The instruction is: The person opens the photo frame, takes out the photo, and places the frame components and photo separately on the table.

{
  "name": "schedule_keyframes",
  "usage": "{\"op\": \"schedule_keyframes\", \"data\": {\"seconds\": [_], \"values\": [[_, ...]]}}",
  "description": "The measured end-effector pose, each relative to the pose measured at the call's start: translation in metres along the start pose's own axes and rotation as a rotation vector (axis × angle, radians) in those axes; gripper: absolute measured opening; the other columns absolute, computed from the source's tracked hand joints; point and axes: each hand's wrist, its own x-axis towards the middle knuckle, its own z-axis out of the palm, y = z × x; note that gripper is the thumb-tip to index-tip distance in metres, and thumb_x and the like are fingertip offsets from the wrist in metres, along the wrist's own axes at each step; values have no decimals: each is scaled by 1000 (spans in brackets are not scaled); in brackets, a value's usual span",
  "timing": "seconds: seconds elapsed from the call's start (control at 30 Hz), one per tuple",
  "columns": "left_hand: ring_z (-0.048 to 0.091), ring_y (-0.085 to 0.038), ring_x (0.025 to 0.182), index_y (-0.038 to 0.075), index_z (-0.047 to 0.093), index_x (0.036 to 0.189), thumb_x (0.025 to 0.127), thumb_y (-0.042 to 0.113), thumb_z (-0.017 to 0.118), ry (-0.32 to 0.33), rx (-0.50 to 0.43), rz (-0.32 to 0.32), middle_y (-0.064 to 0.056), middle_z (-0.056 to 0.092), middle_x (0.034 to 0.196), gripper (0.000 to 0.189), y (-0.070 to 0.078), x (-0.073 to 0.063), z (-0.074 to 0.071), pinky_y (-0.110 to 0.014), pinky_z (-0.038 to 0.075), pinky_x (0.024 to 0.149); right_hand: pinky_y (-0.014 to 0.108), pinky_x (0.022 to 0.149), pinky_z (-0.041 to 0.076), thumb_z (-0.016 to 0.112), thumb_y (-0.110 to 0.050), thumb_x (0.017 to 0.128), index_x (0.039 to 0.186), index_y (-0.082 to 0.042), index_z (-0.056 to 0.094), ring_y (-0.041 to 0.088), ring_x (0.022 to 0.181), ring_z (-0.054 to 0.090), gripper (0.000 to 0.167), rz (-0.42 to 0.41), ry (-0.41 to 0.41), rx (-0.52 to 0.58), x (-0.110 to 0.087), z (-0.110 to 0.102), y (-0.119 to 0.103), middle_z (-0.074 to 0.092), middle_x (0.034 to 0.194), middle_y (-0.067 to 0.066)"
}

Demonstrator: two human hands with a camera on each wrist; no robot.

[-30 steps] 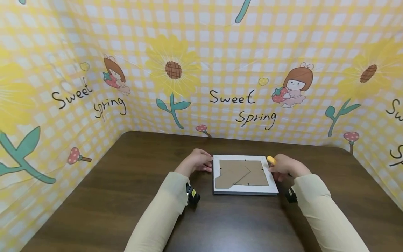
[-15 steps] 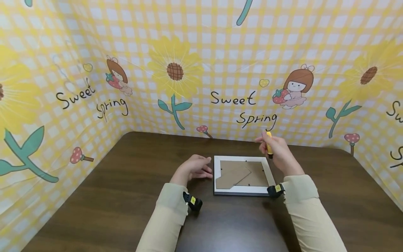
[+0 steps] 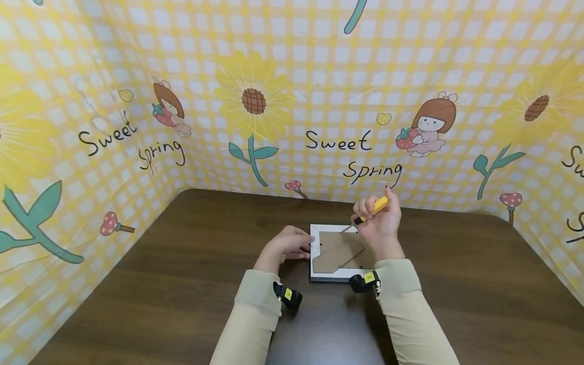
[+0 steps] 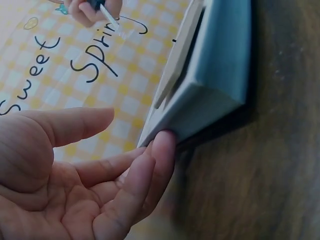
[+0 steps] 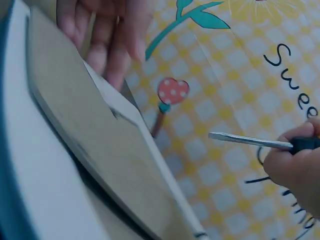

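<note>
A white picture frame (image 3: 335, 275) lies face down on the table, its brown backing board (image 3: 333, 248) and stand leg upward. Small dark tabs sit around the board's edge. My left hand (image 3: 287, 244) is at the frame's left side; in the left wrist view its fingertips (image 4: 165, 142) touch the frame's side while the thumb stays apart. My right hand (image 3: 383, 230) grips a flat-head screwdriver (image 3: 380, 205) with a yellow and black handle, above the frame's far right part. The right wrist view shows its metal shaft (image 5: 250, 140) with the tip in the air, off the board.
The dark wooden table (image 3: 182, 284) extends on both sides of the frame. A yellow checked cloth (image 3: 283, 126) with printed flowers stands as a wall behind and beside it. Black wrist cameras (image 3: 363, 282) hang close to the frame's near edge.
My right hand has come from the frame's right side up and over it, turning the screwdriver so its shaft points down-left. The left hand drew back slightly, then returned to the frame's left edge.
</note>
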Motion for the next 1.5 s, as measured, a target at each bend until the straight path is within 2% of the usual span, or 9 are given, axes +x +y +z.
{"op": "schedule_keyframes", "data": {"seconds": [0.17, 0.27, 0.53, 0.73, 0.9, 1.03, 1.27, 1.33, 1.5], "values": [[65, -14, 71, -5, 62, 123, 97, 16, 64, 13, 34, 13, -10, 66, 93, 34, -3, 0, 5, -27, 58, 74, 28, 58, 19, 25, -44, 100, 51, -13, 26, 15, 51, 20, 58, -5, 129, 258, -1, -3, 18, 22, 48, -1], [68, -16, 76, -6, 61, 126, 95, 15, 67, 19, 59, 26, -12, 68, 99, 37, -4, -2, 6, -31, 58, 79, 28, 56, 20, 32, -41, 95, 50, -13, 26, 15, 50, 18, 53, -16, 166, 321, -1, -7, 26, 24, 46, -1], [69, -19, 79, -7, 55, 128, 90, 10, 73, 39, 70, 23, -17, 64, 112, 45, 1, -4, 8, -28, 56, 73, 26, 51, 20, 46, -32, 78, 51, -12, 25, 14, 49, 13, 40, -65, 120, 385, 1, -13, 39, 18, 49, -1], [69, -19, 80, -6, 52, 133, 87, 10, 75, 38, 106, 19, -18, 63, 115, 55, 2, -5, 9, -29, 56, 75, 26, 50, 19, 46, -32, 77, 50, -12, 24, 14, 47, 15, 40, -40, 125, 373, 1, -13, 45, 19, 47, -1], [63, -16, 67, -3, 46, 139, 85, 11, 78, 11, 150, 11, -16, 61, 113, 65, 2, -5, 11, -26, 54, 65, 27, 50, 20, 46, -33, 78, 52, -12, 23, 15, 47, 15, 42, -53, 148, 323, 4, -15, 50, 26, 43, -1], [58, -15, 59, -2, 43, 141, 84, 8, 79, 0, 146, 9, -18, 59, 110, 68, 2, -4, 13, -24, 51, 59, 27, 51, 19, 44, -33, 81, 52, -12, 22, 15, 49, 13, 42, -70, 145, 307, 5, -16, 53, 28, 41, -1], [56, -14, 57, 1, 37, 150, 85, 7, 78, 13, 176, 5, -21, 58, 123, 77, 1, -2, 16, -23, 50, 58, 28, 52, 19, 42, -36, 83, 49, -12, 24, 16, 48, 15, 46, -60, 192, 285, 5, -20, 58, 27, 42, -1], [56, -14, 57, 1, 38, 150, 85, 8, 78, 15, 195, 10, -20, 60, 119, 77, 1, -2, 16, -23, 51, 58, 29, 54, 17, 42, -37, 82, 49, -12, 24, 16, 48, 16, 46, -55, 209, 287, 5, -21, 59, 26, 42, -2], [57, -14, 56, 2, 46, 145, 85, 7, 78, 6, 232, 49, -13, 64, 95, 68, 1, -2, 17, -24, 52, 59, 31, 56, 16, 42, -40, 79, 50, -14, 22, 16, 51, 15, 45, -21, 192, 322, 3, -23, 60, 21, 45, -2]]}}
